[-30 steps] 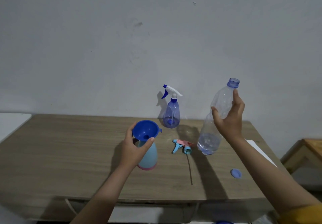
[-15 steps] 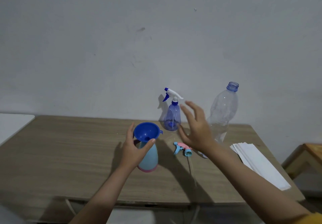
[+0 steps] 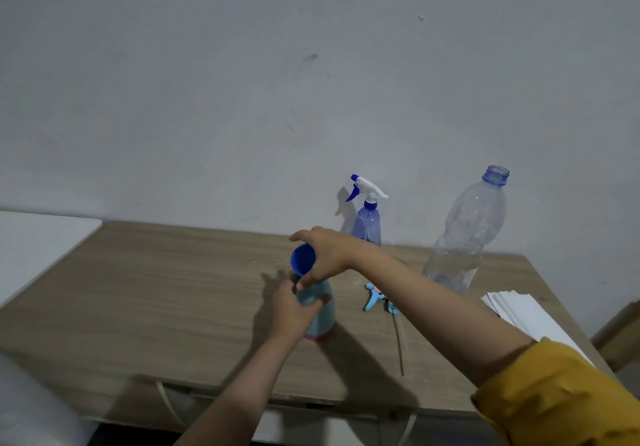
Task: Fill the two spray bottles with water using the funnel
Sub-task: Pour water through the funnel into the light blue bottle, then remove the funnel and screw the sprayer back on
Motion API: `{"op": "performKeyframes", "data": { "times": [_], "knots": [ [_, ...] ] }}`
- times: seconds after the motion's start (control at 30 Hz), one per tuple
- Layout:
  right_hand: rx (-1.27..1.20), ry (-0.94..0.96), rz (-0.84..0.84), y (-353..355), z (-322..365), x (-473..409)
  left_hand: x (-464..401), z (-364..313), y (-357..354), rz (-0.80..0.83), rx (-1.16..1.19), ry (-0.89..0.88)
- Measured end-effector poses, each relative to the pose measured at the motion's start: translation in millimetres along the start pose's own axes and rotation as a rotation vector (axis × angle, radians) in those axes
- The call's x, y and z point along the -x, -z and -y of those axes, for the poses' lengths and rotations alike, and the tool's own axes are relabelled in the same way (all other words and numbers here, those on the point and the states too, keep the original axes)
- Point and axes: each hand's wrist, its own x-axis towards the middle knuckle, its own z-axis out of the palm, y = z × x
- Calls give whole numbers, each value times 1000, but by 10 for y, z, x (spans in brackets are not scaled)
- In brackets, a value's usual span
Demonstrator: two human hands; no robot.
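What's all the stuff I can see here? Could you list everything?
Funnel: one, dark blue, tilted over the light blue bottle's mouth.
Light blue bottle: one, pink base, table centre, top off.
Spray head: one, blue and pink, lying right of that bottle.
Purple spray bottle: one, white-and-blue trigger, by the wall.
Clear bottle: one, uncapped, nearly empty, far right.
Papers: white stack, right edge.
Table: one, wooden.
Left hand: holds the light blue bottle.
Right hand: grips the funnel.
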Motion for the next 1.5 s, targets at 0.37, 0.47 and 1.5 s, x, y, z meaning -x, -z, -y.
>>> {"op": "performKeyframes", "data": {
  "times": [0.37, 0.47, 1.5],
  "knots": [
    [-457, -20, -413, 62, -368, 542, -79, 266, -57, -63, 24, -96],
    [-736, -162, -589, -282, -527, 706, -115, 357, -94, -78, 60, -103],
    [-560, -382, -1180, -1992, -594, 971, -112, 490, -101, -101, -73, -125]
  ]
}}
